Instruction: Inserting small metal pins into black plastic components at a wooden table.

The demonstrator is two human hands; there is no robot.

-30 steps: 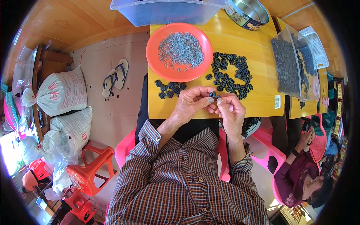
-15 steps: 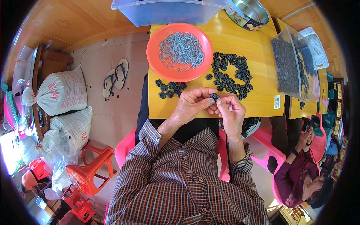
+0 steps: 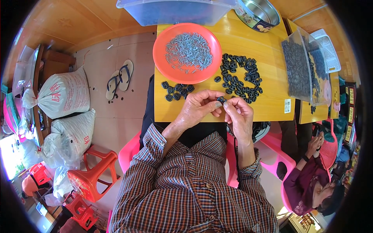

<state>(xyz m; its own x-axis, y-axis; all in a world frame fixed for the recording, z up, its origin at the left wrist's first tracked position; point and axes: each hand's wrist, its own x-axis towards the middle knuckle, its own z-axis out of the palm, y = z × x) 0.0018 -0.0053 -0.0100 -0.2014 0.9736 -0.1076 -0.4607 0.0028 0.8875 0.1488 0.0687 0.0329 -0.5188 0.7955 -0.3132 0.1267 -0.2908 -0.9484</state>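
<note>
My left hand [image 3: 197, 110] pinches a small black oval piece [image 3: 221, 99] between thumb and fingers, just above the near edge of the yellow table [image 3: 268, 112]. My right hand [image 3: 239, 115] is closed against the same piece, its thumb and fingertips on the right end. Anything tiny between the right fingertips is hidden. Beyond my hands lies a round orange-red dish [image 3: 159, 64] with many small grey screw-like pins [image 3: 190, 50]. A small group of black oval pieces with two holes [image 3: 177, 91] sits left of my hands, and a larger spread of them [image 3: 243, 79] lies to the right.
A clear bin [image 3: 297, 70] of black pieces stands on the right, a translucent tub [image 3: 175, 13] and round tin [image 3: 258, 15] at the back. White sacks [image 3: 64, 93], sandals [image 3: 124, 75] and a red stool [image 3: 95, 173] are on the left floor. Another person [image 3: 311, 178] sits at right.
My fingers have shifted slightly around the black oval piece, and both hands stay together over the table edge. The loose pieces and the dish look the same.
</note>
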